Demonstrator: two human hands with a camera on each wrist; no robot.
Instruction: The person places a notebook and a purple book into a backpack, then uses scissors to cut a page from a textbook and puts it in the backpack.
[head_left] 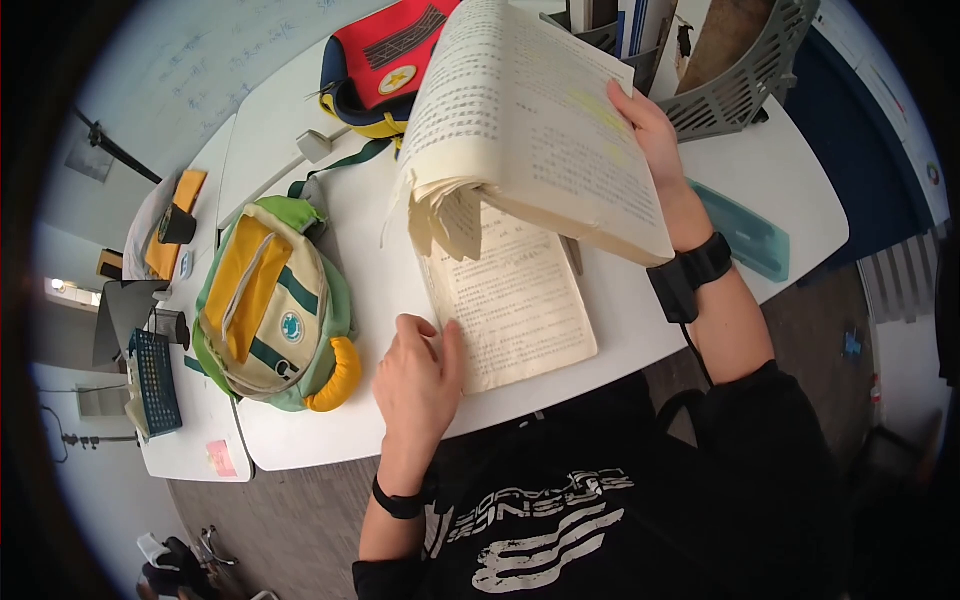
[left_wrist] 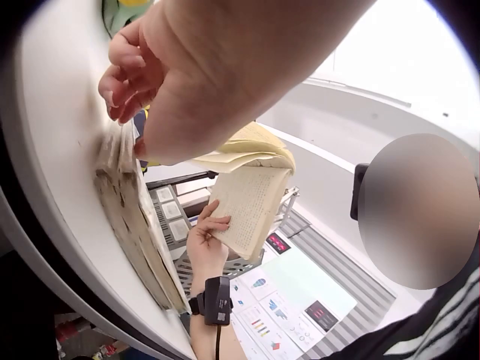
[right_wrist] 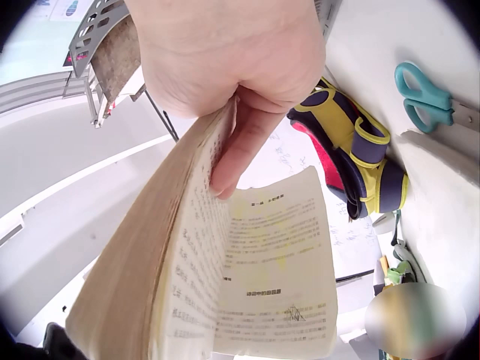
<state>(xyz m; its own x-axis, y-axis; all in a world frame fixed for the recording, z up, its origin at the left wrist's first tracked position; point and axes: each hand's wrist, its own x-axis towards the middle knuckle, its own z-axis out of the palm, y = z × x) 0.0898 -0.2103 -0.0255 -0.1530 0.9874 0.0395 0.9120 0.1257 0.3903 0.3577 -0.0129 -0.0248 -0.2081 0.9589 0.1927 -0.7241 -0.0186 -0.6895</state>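
My right hand [head_left: 650,135] grips a thick, worn book [head_left: 560,130] by its edge, holding it raised and tilted, pages fanned, above the white table. In the right wrist view, the right hand [right_wrist: 232,60] has its thumb and fingers around the page block [right_wrist: 150,240]. Beneath, a second open book [head_left: 520,320] lies flat on the table near its front edge. My left hand [head_left: 415,375] rests at that lower book's left edge, its thumb on the page and its other fingers curled. The left wrist view shows the left hand [left_wrist: 139,75] at the lower book's edge [left_wrist: 142,225].
A green and yellow bag [head_left: 275,305] lies left. Behind are a red and blue bag [head_left: 390,70] and a grey file rack [head_left: 735,85]. A teal case [head_left: 745,232] lies right; teal scissors [right_wrist: 427,97] appear in the right wrist view. A person is visible in the left wrist view.
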